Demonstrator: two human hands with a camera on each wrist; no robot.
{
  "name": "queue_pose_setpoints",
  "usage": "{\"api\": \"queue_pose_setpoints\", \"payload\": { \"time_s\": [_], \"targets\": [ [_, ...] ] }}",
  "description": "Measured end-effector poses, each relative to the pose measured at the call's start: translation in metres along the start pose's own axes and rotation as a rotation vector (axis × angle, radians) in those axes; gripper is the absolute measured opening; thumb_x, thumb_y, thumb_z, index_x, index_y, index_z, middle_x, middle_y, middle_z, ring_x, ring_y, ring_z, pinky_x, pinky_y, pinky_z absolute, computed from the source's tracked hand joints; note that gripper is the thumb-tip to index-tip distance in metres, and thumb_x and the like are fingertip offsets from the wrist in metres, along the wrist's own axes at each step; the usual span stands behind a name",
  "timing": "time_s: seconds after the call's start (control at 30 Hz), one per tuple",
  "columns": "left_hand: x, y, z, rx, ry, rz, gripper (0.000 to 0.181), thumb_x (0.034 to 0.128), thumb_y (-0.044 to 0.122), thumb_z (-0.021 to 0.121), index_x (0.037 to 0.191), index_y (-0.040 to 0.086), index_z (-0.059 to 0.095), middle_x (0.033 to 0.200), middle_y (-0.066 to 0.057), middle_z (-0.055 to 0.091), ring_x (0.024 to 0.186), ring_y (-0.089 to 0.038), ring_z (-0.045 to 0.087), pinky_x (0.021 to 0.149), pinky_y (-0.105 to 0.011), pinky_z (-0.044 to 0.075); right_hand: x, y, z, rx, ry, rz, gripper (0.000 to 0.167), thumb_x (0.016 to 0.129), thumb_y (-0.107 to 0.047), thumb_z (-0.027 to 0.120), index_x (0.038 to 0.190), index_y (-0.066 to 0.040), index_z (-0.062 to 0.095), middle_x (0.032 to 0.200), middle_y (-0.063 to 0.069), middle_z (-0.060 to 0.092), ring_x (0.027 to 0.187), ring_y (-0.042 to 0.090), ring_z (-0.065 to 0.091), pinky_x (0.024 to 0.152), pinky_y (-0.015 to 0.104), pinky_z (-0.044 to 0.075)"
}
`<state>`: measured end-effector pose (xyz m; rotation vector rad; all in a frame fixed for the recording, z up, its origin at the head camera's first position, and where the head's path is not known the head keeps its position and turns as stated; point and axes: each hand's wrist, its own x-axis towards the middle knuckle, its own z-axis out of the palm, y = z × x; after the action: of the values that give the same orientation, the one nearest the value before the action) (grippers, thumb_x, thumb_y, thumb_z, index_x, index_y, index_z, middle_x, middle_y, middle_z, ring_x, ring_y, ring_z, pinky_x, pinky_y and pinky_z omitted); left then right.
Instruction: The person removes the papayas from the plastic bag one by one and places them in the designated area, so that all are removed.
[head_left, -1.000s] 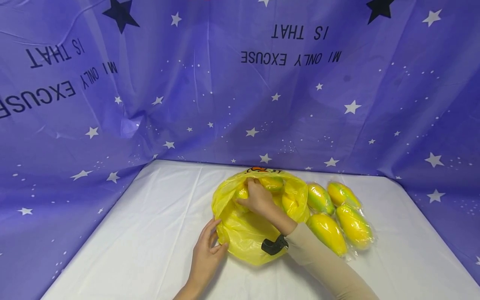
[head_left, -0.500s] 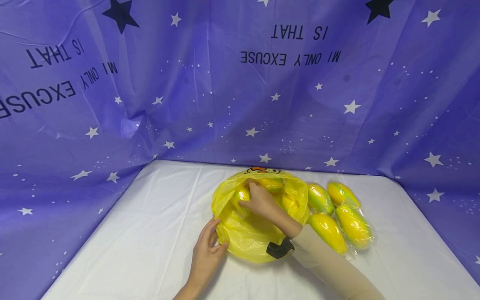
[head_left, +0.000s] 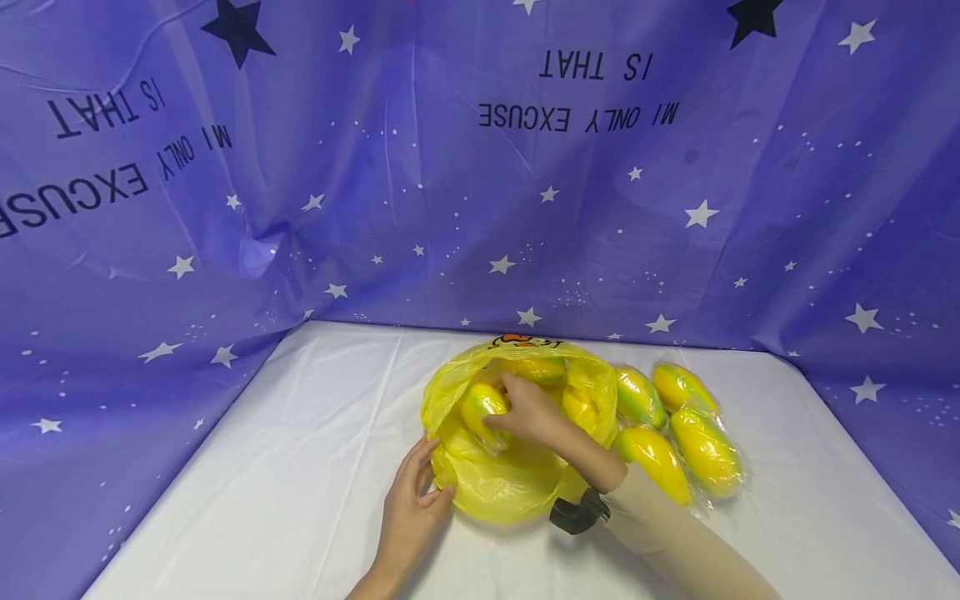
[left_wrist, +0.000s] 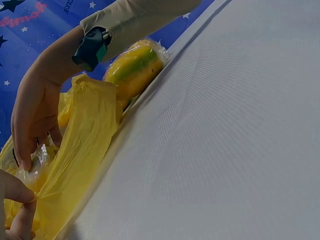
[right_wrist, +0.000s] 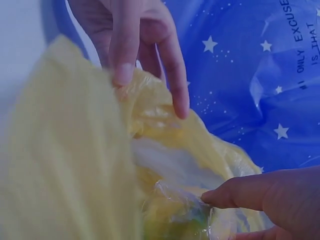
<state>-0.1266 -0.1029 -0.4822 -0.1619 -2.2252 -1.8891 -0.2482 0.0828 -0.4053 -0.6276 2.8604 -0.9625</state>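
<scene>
A yellow plastic bag (head_left: 498, 496) lies on the white table with its mouth toward me. My left hand (head_left: 412, 504) pinches the bag's left rim between thumb and fingers, as the left wrist view also shows. Inside the mouth, my right hand (head_left: 531, 414) holds a yellow-green mango (head_left: 478, 407) in clear wrapping. The thumb of the right hand (right_wrist: 280, 195) presses on that wrapping in the right wrist view. Another wrapped mango (head_left: 542, 369) lies deeper in the bag, and more yellow shapes show through its right side.
Several wrapped mangoes, one nearest the front (head_left: 654, 462), lie right of the bag on the white tablecloth (head_left: 322, 467). A purple star-printed curtain (head_left: 450, 208) hangs behind and at both sides. A dark device (head_left: 579, 511) sits at my right wrist.
My right hand has drawn back toward me and slightly right, bringing the wrapped mango nearer the bag's mouth, where more of it shows. The left hand has stayed at the rim.
</scene>
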Motion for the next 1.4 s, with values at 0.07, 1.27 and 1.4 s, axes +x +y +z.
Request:
{"api": "queue_pose_setpoints", "payload": {
  "time_s": [0.07,1.27,1.4],
  "targets": [
    [0.0,0.0,0.0,-0.003,0.003,-0.003,0.066,0.0812,-0.01,0.07,0.14,0.003,0.043,0.153,-0.018,0.026,0.13,-0.045,0.039,0.085,-0.026,0.056,-0.004,-0.001,-0.002,0.015,-0.001,-0.004,0.052,0.078,-0.022,0.082,0.119,-0.001,0.057,0.109,0.013,0.064,0.101,0.028,0.061,0.085,0.04,0.055],
    [-0.001,0.0,0.0,-0.02,-0.007,-0.005,0.066,0.0829,-0.008,0.069,0.141,0.004,0.042,0.154,-0.02,0.023,0.131,-0.047,0.036,0.086,-0.029,0.056,-0.061,0.021,-0.054,0.23,0.097,0.102,0.055,0.08,-0.036,0.079,0.126,-0.013,0.06,0.12,0.004,0.063,0.106,0.027,0.06,0.087,0.042,0.055],
    [0.0,0.0,0.0,-0.016,-0.011,-0.007,0.065,0.0833,-0.008,0.069,0.141,0.004,0.042,0.154,-0.019,0.023,0.131,-0.047,0.036,0.086,-0.029,0.056,-0.067,0.024,-0.061,0.266,0.109,0.083,0.055,0.081,-0.036,0.078,0.127,-0.013,0.059,0.124,0.005,0.062,0.107,0.029,0.06,0.087,0.042,0.055]
  ]
}}
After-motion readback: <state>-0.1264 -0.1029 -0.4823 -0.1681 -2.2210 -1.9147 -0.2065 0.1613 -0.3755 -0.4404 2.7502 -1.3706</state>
